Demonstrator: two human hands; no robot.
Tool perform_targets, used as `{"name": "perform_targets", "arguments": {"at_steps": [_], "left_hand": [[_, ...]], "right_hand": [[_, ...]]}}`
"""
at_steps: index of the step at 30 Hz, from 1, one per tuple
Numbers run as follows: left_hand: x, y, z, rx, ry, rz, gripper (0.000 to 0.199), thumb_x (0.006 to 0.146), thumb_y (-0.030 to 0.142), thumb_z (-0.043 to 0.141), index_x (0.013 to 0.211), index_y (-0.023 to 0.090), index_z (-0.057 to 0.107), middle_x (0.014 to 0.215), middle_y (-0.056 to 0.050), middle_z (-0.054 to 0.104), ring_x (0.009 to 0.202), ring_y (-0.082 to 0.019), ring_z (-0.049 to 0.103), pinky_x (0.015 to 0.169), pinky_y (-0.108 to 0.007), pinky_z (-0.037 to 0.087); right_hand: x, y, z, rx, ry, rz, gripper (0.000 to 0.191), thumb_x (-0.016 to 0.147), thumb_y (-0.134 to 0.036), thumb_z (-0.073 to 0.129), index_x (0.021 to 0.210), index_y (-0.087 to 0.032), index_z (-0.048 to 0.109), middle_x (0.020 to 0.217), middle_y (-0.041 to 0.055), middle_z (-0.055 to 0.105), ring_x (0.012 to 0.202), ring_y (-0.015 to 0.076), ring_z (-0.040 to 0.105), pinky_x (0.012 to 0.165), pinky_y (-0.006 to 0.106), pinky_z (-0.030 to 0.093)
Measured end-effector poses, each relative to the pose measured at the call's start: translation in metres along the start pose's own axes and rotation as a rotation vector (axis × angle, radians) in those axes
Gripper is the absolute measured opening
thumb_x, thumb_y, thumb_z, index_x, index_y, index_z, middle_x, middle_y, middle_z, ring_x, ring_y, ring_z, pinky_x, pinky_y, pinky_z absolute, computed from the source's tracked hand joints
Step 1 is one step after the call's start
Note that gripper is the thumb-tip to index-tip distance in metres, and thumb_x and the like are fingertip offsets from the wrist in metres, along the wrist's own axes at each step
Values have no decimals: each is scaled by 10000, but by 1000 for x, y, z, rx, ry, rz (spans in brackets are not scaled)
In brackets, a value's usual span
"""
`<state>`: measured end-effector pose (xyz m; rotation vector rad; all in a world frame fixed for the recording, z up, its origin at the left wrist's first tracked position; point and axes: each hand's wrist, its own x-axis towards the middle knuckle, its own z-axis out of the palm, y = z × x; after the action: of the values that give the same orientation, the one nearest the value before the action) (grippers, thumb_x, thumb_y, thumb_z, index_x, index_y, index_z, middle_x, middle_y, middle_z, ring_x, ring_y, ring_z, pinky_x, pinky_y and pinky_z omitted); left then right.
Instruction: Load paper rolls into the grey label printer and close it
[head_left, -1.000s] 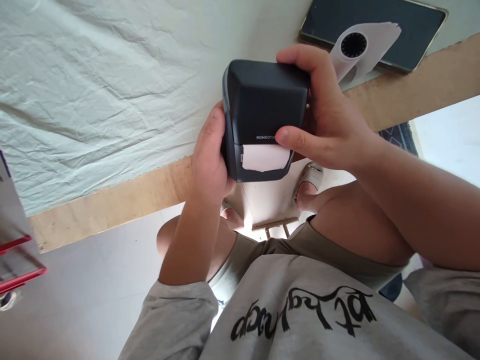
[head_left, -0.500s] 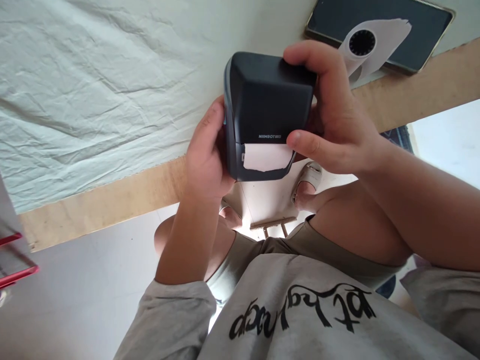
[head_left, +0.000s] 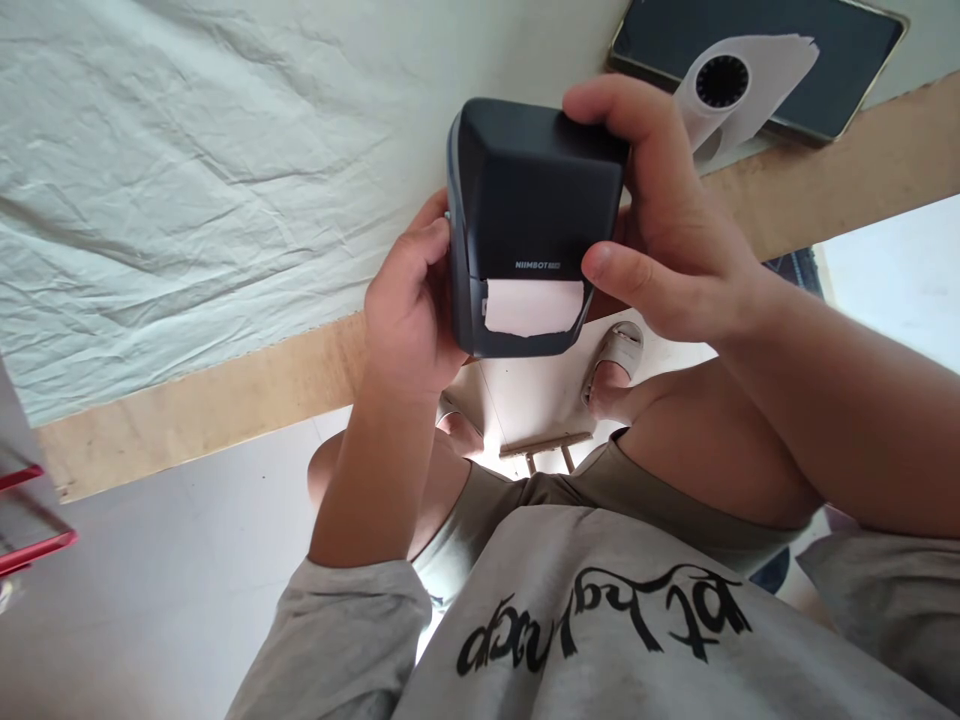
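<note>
While its left side is clasped by the left hand [head_left: 405,305] and its right side by the right hand [head_left: 679,215], a black printer [head_left: 547,200] marked NIIMBOT is held over the wooden table edge [head_left: 210,405], white paper [head_left: 534,306] being exposed at its near end. At far right, a paper roll [head_left: 694,118] and a dark phone [head_left: 855,65] are set close together

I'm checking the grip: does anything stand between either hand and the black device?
Nothing visible does: the left hand and right hand both touch the black device directly. The paper roll is beyond the right hand, outside the grip.
</note>
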<state>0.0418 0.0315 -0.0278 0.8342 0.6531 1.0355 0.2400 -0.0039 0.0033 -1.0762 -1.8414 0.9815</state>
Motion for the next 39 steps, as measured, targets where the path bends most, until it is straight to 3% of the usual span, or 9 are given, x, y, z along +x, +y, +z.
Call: {"name": "perform_targets", "arguments": {"at_steps": [7,12,16,19,22,25,27,34,39], "left_hand": [[-4,6,13,69,85,-20,256,852,374,515,664,204,478,725,-19,505,941,-217,606,829,-337,489],[-6,10,24,89,115,1,276,852,368,517,634,202,483,682,-12,494,849,-190,601,775,-306,493],[-8,14,26,55,1,-15,324,871,474,489,793,190,623,772,-37,596,909,-218,613,860,-338,491],[-10,17,28,59,-78,-34,309,874,478,501,883,204,643,918,-54,656,1035,-253,602,916,-361,472],[-11,16,29,78,-103,-17,231,876,425,519,899,228,637,1002,-54,664,1140,-278,557,947,-374,457],[-10,10,27,65,-109,34,313,878,505,481,939,239,636,1060,-71,653,1173,-307,531,938,-414,470],[-9,6,26,40,-89,65,396,897,550,411,985,237,637,1050,-83,653,1144,-295,545,926,-433,483],[-10,6,22,70,-49,-10,434,874,569,468,1082,221,624,1150,-82,646,1140,-302,574,953,-437,479],[-11,7,26,129,-20,-27,453,881,588,433,1064,220,623,1072,-86,662,1179,-306,558,955,-427,482]], "right_hand": [[2,0,-3,-110,-17,-40,644,841,-439,527,1386,-245,246,1441,42,325,1308,158,407,773,192,537],[1,-8,-7,-222,-53,-14,714,814,-433,585,1403,-235,233,1437,56,324,1231,138,460,605,141,500],[-2,-25,-9,-467,64,11,603,801,-411,588,1331,-182,416,1398,109,347,1214,166,468,556,165,469],[-3,-33,-9,-605,165,-48,479,797,-412,588,1221,-193,547,1212,124,434,1167,183,501,578,213,453],[-3,-33,-7,-720,194,-103,399,792,-392,594,1153,-223,572,889,45,547,881,122,580,594,246,410],[-4,-32,-3,-798,230,-96,288,776,-303,597,1058,-243,588,578,-57,525,547,48,473,514,229,320],[-5,-33,-1,-818,286,-117,212,798,-287,567,1004,-258,605,495,-80,490,456,31,386,465,218,252],[-7,-37,-6,-698,443,-107,273,929,-292,380,1071,-216,601,762,-29,636,569,14,521,622,182,442],[0,-32,-6,-702,416,-83,239,882,-317,448,980,-186,622,988,11,641,656,47,526,667,214,466]]}}
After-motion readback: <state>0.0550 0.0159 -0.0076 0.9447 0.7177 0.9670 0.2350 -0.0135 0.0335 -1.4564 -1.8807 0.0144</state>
